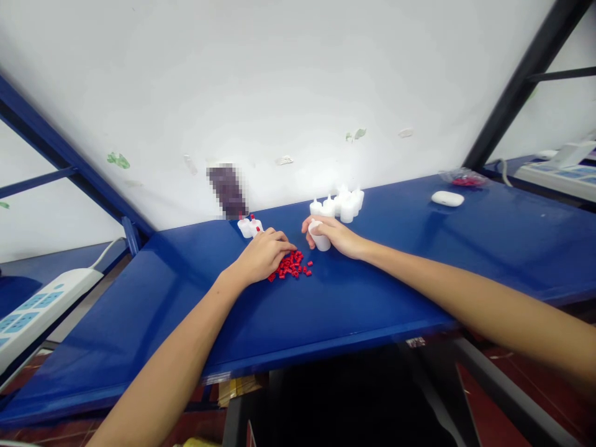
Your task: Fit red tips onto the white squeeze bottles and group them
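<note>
My right hand (342, 238) is wrapped round a small white bottle (320, 241) with a narrow nozzle, tilted slightly just above or on the blue table. At the pile of small red caps (294, 263), my left hand (263, 253) has its fingers drawn together, with the fingertips at the pile's upper edge. Whether a cap is between those fingertips I cannot make out. Beyond the left hand stand a few white bottles (244, 228) with red tips, partly hidden by it. Behind my right hand is a group of several white bottles (347, 208) with bare nozzles.
The blue table (326, 316) runs up to a white wall (298, 93). A white oval case (447, 198) and a clear bag with red pieces (467, 179) lie at the right. A dark pixelated object (228, 191) leans at the wall. A power strip (32, 310) is at the far left.
</note>
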Demonstrator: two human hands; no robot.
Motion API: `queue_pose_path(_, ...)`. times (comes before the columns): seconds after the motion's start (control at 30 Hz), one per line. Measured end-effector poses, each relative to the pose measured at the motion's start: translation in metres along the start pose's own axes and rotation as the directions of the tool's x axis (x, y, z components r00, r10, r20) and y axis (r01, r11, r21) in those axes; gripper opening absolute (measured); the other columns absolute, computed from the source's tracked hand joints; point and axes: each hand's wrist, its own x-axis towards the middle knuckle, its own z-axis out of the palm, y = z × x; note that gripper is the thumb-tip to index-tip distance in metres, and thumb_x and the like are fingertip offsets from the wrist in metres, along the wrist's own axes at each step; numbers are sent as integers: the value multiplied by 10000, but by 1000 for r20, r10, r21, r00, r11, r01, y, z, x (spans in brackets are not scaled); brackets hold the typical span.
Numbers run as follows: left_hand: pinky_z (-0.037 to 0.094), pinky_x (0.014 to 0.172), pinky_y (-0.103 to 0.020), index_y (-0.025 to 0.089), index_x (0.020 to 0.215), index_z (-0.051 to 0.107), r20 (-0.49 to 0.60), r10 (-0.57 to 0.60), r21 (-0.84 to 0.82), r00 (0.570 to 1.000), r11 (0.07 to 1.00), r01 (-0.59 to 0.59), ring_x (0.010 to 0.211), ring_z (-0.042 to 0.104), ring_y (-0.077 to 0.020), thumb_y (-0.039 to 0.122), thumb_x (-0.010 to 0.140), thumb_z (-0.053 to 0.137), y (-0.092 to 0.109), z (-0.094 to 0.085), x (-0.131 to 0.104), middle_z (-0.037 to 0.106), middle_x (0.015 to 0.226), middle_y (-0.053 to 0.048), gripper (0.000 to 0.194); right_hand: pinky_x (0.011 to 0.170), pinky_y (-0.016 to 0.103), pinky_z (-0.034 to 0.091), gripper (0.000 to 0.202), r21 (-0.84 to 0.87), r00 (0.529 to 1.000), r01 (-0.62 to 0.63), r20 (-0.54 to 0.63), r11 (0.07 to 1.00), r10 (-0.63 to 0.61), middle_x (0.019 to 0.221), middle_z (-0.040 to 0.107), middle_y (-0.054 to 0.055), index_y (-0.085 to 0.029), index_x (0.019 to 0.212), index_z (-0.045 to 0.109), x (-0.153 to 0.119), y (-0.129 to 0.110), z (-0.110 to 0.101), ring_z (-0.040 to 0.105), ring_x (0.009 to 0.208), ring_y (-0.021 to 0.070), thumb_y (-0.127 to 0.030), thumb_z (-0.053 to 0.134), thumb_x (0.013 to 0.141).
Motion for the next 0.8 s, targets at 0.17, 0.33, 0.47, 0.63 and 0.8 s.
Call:
queue_pose_path(0.17, 427, 865, -380, 240, 1088, 729, 28, 0, 21, 1000, 1000, -1, 941, 542, -217, 231, 961, 463, 4, -3, 1, 649, 1023, -85, 295, 597, 260, 405, 189, -3, 997, 20, -78, 1000, -21, 682, 577, -30, -190, 977, 566, -1, -3, 4, 552, 606, 133, -253, 495, 814)
queue_pose_path(0.33, 430, 857, -372, 221, 1056, 721, 48, -13, 29, 999, 1000, 12, 922, 536, -212, 300, 977, 468, 7, -5, 1, 648, 1021, -74, 276, 621, 265, 432, 188, 41, 999, -3, -41, 999, 5, 688, 609, -12, -194, 995, 561, 1, -2, 2, 578, 641, 147, -283, 502, 839)
queue_pose_path(0.47, 430, 847, -364, 212, 1040, 705, 41, -10, 39, 999, 999, 8, 917, 536, -210, 291, 975, 475, 6, -4, 1, 643, 1003, -68, 252, 599, 267, 431, 141, 94, 999, -25, -37, 995, 28, 647, 583, -8, -184, 890, 563, 4, 0, 0, 557, 608, 147, -296, 512, 821)
queue_pose_path(0.63, 430, 805, -336, 189, 1023, 645, -86, -23, -22, 996, 1000, 22, 870, 541, -192, 282, 967, 482, 14, -7, 1, 648, 936, -48, 196, 564, 266, 366, 153, -152, 996, 15, -84, 988, -29, 590, 509, -12, -180, 723, 532, 1, -4, 5, 477, 555, 135, -293, 457, 794)
queue_pose_path(0.8, 426, 726, -297, 187, 1037, 579, -209, -34, -105, 977, 994, 12, 786, 554, -159, 284, 966, 474, 26, -9, 1, 634, 863, -22, 159, 602, 281, 276, 185, -783, 986, -27, -123, 621, -113, 648, 576, 15, -185, 741, 613, -10, -14, 14, 485, 637, 163, -319, 494, 789)
